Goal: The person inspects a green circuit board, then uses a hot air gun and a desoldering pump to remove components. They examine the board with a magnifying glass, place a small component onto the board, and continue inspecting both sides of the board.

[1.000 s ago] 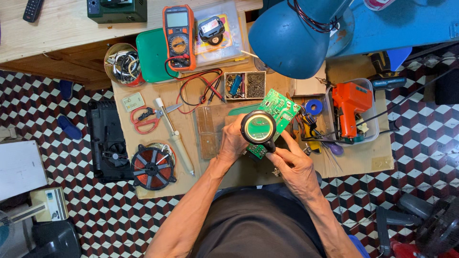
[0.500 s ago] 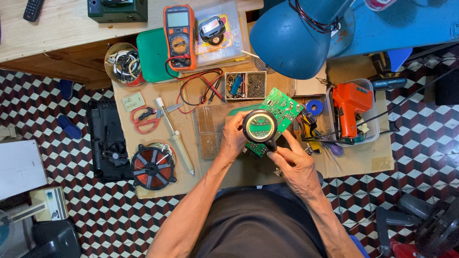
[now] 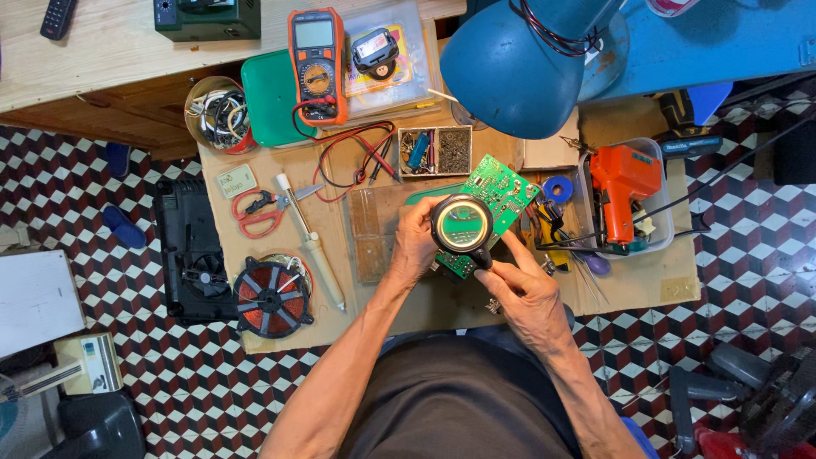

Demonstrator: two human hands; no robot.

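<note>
My left hand (image 3: 414, 242) grips the lower left edge of a green circuit board (image 3: 501, 190) and tilts it up over the brown work mat (image 3: 646, 285). My right hand (image 3: 520, 293) holds a round black-rimmed magnifying glass (image 3: 461, 224) by its short handle, just above the board's middle. Through the lens the board shows green. The board's lower part is hidden behind the lens and my fingers.
An orange multimeter (image 3: 315, 64) with red leads lies at the back. Also around: a blue lamp shade (image 3: 517, 64), an orange heat gun (image 3: 625, 183) in a clear tub, a parts tray (image 3: 434, 150), red pliers (image 3: 255, 212), a copper coil (image 3: 270, 295), and a soldering tool (image 3: 308, 240).
The magnifying glass and board have shifted slightly up and left, the lens now sitting a little higher over the board. Both hands keep their grips.
</note>
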